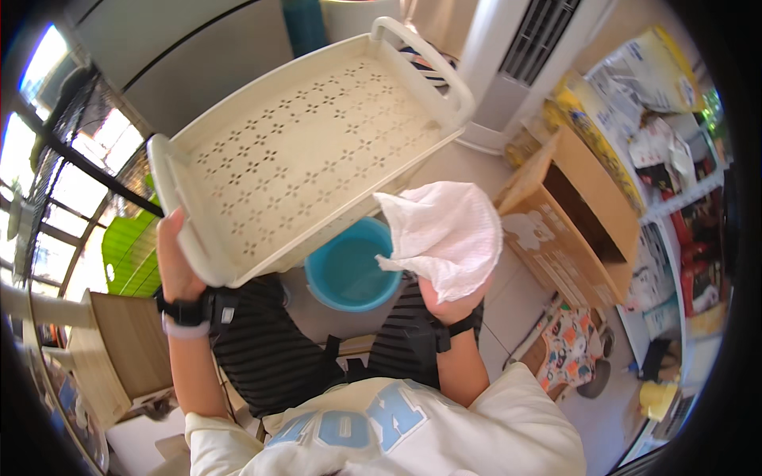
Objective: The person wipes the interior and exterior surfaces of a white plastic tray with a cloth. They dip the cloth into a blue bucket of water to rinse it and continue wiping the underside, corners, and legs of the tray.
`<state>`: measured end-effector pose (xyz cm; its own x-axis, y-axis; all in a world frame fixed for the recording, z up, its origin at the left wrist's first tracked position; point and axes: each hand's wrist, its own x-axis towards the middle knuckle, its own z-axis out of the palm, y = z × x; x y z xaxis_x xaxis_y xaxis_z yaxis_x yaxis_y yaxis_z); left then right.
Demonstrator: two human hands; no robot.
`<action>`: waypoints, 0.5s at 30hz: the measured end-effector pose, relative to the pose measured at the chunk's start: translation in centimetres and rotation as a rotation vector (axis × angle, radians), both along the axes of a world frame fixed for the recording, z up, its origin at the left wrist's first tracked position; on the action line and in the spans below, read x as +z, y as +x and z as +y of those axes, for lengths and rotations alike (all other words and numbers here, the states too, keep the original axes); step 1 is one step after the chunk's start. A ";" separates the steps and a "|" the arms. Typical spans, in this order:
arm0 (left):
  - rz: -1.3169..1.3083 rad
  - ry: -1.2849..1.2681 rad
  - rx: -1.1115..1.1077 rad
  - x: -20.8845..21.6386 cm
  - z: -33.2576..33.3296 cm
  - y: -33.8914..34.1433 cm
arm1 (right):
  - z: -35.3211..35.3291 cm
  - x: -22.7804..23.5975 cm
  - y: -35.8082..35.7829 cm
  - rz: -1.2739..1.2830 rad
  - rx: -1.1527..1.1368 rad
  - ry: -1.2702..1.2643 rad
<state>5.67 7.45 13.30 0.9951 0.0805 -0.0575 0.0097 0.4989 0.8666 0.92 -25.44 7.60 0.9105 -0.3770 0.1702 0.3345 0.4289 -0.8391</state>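
Head view: L hand grips tray at its L end, partly hiding blue bucket; R hand is under white cloth, fingers hidden, can't tell if pinching. Best: tray steady, cloth flat, pressure even.

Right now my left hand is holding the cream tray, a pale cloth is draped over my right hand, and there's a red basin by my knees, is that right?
Not quite: the basin by your knees is blue, not red, as the head view shows. Your left hand holds the cream tray, and the pale cloth drapes over your right hand.
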 end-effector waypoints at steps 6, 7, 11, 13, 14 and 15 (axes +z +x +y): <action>-0.070 0.104 0.044 0.3 -3.7 -3.4 | -5.9 2.8 -1.8 -0.184 -0.285 -0.097; -0.074 0.139 0.046 0.1 -4.0 -3.6 | -6.6 2.5 -2.3 -0.160 -0.402 -0.328; -0.056 0.150 -0.015 -0.9 -4.4 -5.4 | -10.6 -0.1 -5.6 0.080 -0.645 -0.613; -0.081 0.278 -0.025 -0.9 -5.5 -6.6 | -11.1 -0.8 -6.8 0.148 -0.675 -0.655; -0.093 0.303 -0.004 -0.9 -6.3 -7.2 | -10.9 -0.7 -6.9 0.065 -0.688 -0.800; -0.105 0.328 0.016 -1.0 -7.1 -7.7 | -10.9 -0.8 -7.0 -0.018 -0.694 -0.946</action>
<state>-2.06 0.39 12.27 0.9927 0.0934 0.0763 -0.0933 0.1932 0.9767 -6.12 -36.35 6.82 0.5540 -0.5080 0.6596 0.2663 -0.6425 -0.7185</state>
